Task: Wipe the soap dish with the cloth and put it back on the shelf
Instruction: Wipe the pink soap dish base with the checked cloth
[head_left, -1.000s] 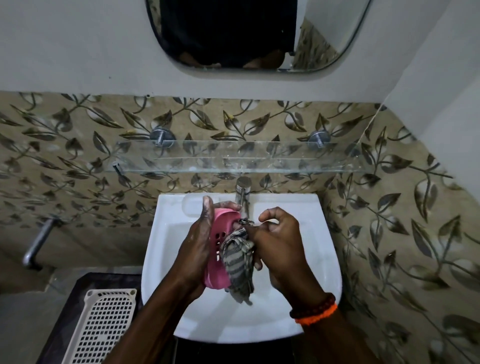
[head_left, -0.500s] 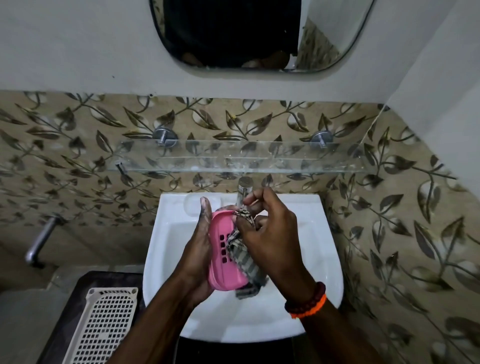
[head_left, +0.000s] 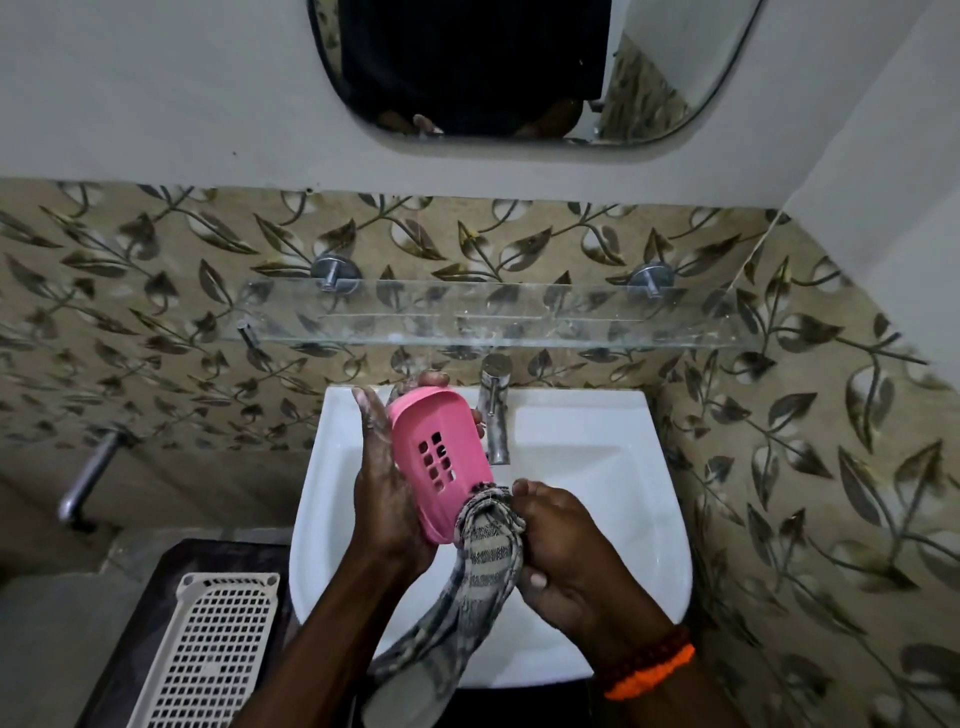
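Note:
My left hand (head_left: 387, 483) grips a pink soap dish (head_left: 441, 457) from behind and holds it tilted on edge over the white basin (head_left: 597, 457). Several drain holes show in the dish's face. In my right hand (head_left: 566, 556) is a bunched grey striped cloth (head_left: 485, 561), whose top touches the dish's lower right edge. The cloth's tail hangs down across the basin's front rim. The glass shelf (head_left: 519, 322) on the tiled wall above the basin carries nothing.
A chrome tap (head_left: 496, 410) stands just right of the dish. Left of the basin, low down, lies a cream perforated basket (head_left: 208, 654). A metal pipe (head_left: 88, 478) sticks out of the left wall. A mirror (head_left: 519, 73) hangs above.
My right hand has slid with the cloth from the top of the dish down to its lower edge. The dish's holed face now shows more fully.

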